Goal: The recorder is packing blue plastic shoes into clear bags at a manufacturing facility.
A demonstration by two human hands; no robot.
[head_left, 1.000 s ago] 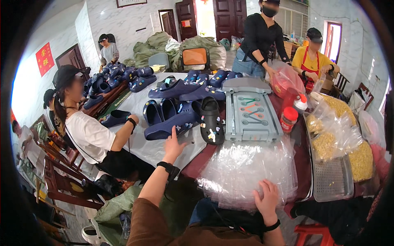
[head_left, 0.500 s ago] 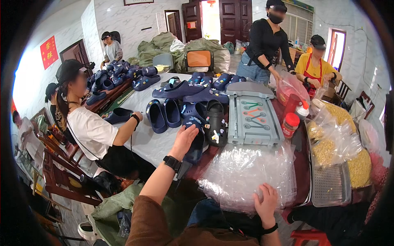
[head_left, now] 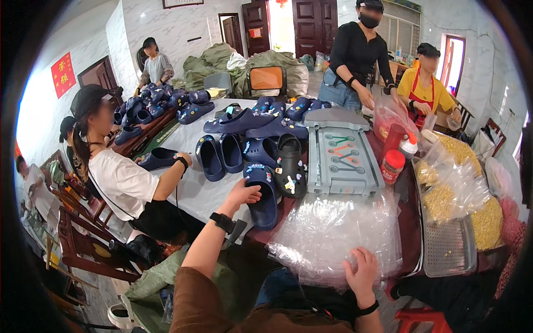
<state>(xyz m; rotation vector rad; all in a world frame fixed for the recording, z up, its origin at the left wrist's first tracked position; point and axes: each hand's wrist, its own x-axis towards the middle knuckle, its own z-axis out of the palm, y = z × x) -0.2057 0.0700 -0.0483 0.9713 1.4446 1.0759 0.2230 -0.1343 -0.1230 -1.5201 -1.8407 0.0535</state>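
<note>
My left hand [head_left: 243, 194] is beside a navy clog [head_left: 262, 206] with colourful charms. Its fingers are stretched out and overlap the clog's left edge; whether they touch it I cannot tell. To the clog's right lies a black clog [head_left: 290, 169], also with charms. Over the near edge of a stack of clear plastic bags [head_left: 333, 233] rests my right hand [head_left: 362, 273], fingers apart and holding nothing. Behind the bags lies a grey plastic case [head_left: 340, 150] with tool shapes on its lid. More navy clogs [head_left: 220, 154] stand farther back on the white-covered table [head_left: 189, 191].
A red-lidded jar [head_left: 392, 165] and a metal tray [head_left: 451, 250] stand on the right, near bags of small yellow pieces [head_left: 438, 202]. A co-worker in white [head_left: 122, 172] handles a clog on the left. Two others work at the back right. Green sacks fill the rear.
My left hand has moved down and left off the clog's upper part, uncovering its strap and charms. My right hand has stayed on the bags.
</note>
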